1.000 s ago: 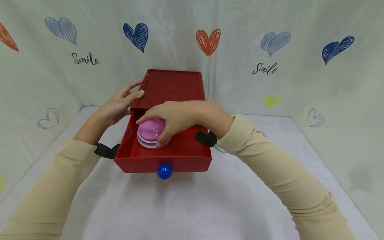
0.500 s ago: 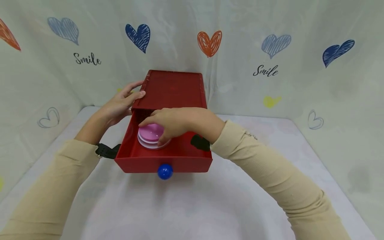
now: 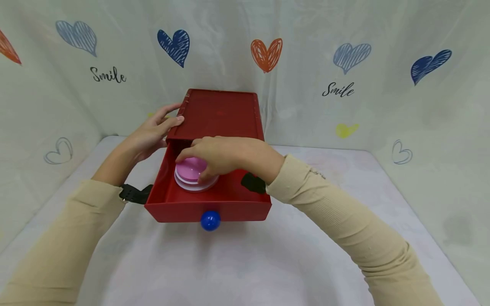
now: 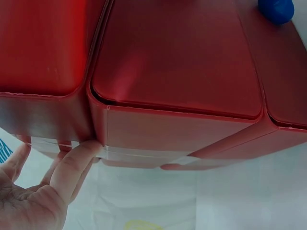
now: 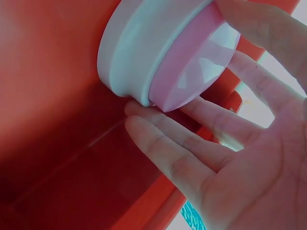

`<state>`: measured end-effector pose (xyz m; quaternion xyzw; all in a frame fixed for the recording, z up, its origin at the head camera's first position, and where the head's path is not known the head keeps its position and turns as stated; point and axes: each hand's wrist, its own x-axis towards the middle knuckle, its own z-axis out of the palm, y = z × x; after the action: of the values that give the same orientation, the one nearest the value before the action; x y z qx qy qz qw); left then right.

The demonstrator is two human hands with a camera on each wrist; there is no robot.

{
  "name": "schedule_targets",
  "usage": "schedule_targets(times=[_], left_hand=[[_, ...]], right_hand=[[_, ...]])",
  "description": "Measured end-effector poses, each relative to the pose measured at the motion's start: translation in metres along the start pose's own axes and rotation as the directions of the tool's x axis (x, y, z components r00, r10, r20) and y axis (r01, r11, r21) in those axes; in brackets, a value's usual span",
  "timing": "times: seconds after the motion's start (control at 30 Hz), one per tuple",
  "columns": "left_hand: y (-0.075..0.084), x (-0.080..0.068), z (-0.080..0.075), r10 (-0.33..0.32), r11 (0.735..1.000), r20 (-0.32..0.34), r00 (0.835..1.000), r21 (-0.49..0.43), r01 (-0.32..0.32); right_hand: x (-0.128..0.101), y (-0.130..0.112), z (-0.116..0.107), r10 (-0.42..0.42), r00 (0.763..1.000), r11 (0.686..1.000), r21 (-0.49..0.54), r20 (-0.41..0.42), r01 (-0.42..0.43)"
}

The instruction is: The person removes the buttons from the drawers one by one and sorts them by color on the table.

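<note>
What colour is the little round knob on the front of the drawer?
The knob is blue, on the red drawer. It shows best in the head view.

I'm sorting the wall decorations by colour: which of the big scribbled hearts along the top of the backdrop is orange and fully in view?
The orange heart above the red drawer box, between the dark blue heart and a pale blue heart; its neighbours are blue.

Makeshift booth: heart-printed cloth backdrop

Bright, even light with soft shadows; the head view bends at its edges, and both wrist views are blurred close-ups.
</note>
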<state>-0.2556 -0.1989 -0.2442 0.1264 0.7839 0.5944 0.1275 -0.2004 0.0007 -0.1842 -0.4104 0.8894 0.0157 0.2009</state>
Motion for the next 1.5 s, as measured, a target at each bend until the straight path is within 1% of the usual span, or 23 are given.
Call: schedule_targets(times=[0.13, 0.3, 0.43, 0.53, 0.67, 0.8, 0.93, 1.1, 1.17, 1.27, 1.43, 1.5], left_hand=[[-0.001, 0.000, -0.001, -0.001, 1.000, -0.006, 1.000, 0.016, 0.001], [0.000, 0.000, -0.001, 0.001, 1.000, -0.008, 1.000, 0.005, -0.001], [0.000, 0.001, 0.000, 0.002, 1.000, -0.008, 1.000, -0.004, -0.002], [-0.001, 0.002, 0.001, 0.004, 1.000, -0.007, 1.000, -0.010, -0.004], [-0.001, 0.004, 0.002, 0.011, 1.000, 0.000, 1.000, -0.028, -0.011], [-0.002, 0.004, 0.001, 0.010, 1.000, 0.004, 1.000, -0.014, -0.010], [-0.002, 0.003, 0.000, 0.008, 1.000, 0.000, 1.000, 0.010, -0.008], [-0.001, 0.003, 0.000, 0.011, 1.000, 0.006, 1.000, -0.007, -0.011], [-0.001, 0.004, 0.001, 0.010, 1.000, 0.009, 1.000, -0.010, -0.010], [-0.001, 0.004, 0.001, 0.011, 1.000, 0.010, 1.000, -0.004, -0.011], [-0.001, 0.003, -0.001, 0.025, 1.000, 0.012, 1.000, -0.005, -0.025], [-0.002, 0.003, -0.002, 0.025, 1.000, 0.015, 1.000, -0.006, -0.025]], right_hand=[[0.000, 0.000, 0.000, -0.005, 1.000, 1.000, -0.015, -0.004, 0.005], [-0.002, -0.001, -0.002, -0.031, 0.999, 0.999, -0.042, -0.008, 0.030], [-0.008, -0.002, -0.006, -0.052, 0.999, 0.997, -0.057, -0.012, 0.051], [-0.017, -0.004, -0.012, -0.052, 0.998, 0.997, -0.066, -0.024, 0.050], [-0.031, -0.005, -0.017, -0.042, 0.997, 0.998, -0.045, -0.066, 0.039], [-0.045, -0.002, -0.019, -0.045, 0.988, 0.999, 0.006, -0.146, 0.047], [-0.057, 0.004, -0.019, -0.080, 0.968, 0.994, 0.057, -0.239, 0.096], [-0.072, 0.018, -0.014, -0.129, 0.924, 0.974, 0.131, -0.360, 0.187], [-0.079, 0.023, -0.011, -0.128, 0.906, 0.967, 0.154, -0.402, 0.205], [-0.091, 0.029, -0.007, -0.097, 0.886, 0.963, 0.183, -0.453, 0.199], [-0.113, 0.036, 0.004, -0.012, 0.861, 0.952, 0.257, -0.508, 0.164], [-0.121, 0.040, 0.009, 0.015, 0.846, 0.949, 0.274, -0.533, 0.156]])
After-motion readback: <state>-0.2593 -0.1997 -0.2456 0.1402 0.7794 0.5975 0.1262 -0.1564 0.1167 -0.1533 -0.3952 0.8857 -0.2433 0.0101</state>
